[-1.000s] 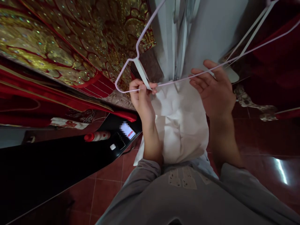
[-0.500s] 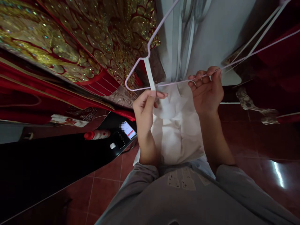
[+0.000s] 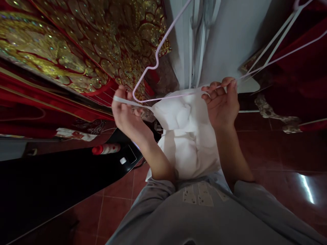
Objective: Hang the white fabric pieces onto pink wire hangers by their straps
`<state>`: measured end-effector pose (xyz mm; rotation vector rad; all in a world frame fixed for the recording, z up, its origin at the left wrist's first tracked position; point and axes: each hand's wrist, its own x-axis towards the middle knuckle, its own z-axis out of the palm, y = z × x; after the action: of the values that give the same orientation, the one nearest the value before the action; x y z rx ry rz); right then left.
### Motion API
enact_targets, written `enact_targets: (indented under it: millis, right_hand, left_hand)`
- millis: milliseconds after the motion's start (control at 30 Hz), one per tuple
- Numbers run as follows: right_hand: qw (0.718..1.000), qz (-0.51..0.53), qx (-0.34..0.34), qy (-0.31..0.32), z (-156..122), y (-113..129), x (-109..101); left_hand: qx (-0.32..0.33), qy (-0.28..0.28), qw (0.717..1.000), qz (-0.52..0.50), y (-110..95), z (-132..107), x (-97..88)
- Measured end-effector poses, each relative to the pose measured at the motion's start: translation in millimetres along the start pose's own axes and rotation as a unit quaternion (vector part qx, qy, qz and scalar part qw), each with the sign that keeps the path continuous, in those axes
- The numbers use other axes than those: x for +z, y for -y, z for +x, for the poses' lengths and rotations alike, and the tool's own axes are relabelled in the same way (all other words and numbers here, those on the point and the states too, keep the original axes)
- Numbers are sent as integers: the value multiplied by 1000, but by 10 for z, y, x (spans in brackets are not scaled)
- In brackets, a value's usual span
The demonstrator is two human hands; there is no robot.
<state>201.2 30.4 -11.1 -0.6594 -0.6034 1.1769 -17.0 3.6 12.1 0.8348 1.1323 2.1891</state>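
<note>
A white garment (image 3: 187,136) hangs down between my forearms, in front of my grey top. My left hand (image 3: 126,114) is closed on the garment's thin white strap (image 3: 127,101) and holds it out to the left, just under the notched end of a white wire hanger (image 3: 157,58). My right hand (image 3: 221,102) pinches the hanger's lower bar and the garment's top edge with curled fingers. The hanger's other wires run up to the upper right.
Red and gold embroidered garments (image 3: 76,51) hang at the upper left and dark red ones at the right. A black table (image 3: 51,177) at the lower left bears a red-capped bottle (image 3: 106,148). A white wall corner stands ahead. Red floor tiles lie below.
My left hand has moved left and pulled the white strap sideways, off the hanger's notch where it stood upright before. It now hides the phone on the table. My right hand has barely shifted.
</note>
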Motion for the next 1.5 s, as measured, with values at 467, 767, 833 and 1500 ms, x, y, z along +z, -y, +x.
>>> enact_targets:
  millis: [467, 767, 833, 1500]
  right_hand:
    - [997, -75, -13, 21, -55, 135, -1]
    - [937, -244, -212, -131, 183, 411, -292]
    - [938, -263, -196, -108, 232, 386, -352]
    - [965, -215, -114, -95, 413, 362, -447]
  left_hand:
    - [-117, 147, 975, -116, 283, -346, 527]
    - [-124, 117, 983, -63, 392, -236, 536]
    - [-115, 105, 986, -60, 381, -280, 578]
    - [-103, 105, 987, -67, 353, -344, 601]
